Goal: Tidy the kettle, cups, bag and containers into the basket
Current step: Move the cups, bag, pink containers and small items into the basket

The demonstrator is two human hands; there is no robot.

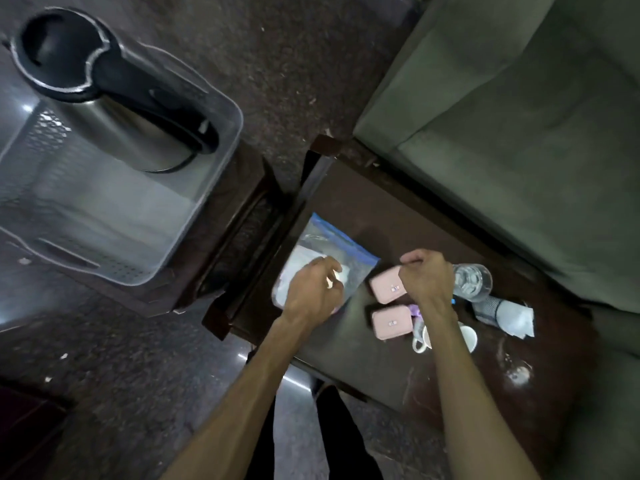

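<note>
While we look down from head height, a green sofa (512,133) fills the upper right of the frame, and a clear plastic basket (194,216) sits at upper left with the steel kettle (114,116) already standing inside it. Low centre lies a dark bench (391,216) carrying the rest. Our left hand (313,294) hovers, grip loosely apart, over the clear zip bag (332,254); we judge it best pinched by its blue seal edge so the white contents hang below. Our right hand (424,277), grip curled but seemingly empty, hangs above two pink containers (388,289), beside a glass (472,280) and white cups (467,337). Small labels on the containers are too blurred to read.
</note>
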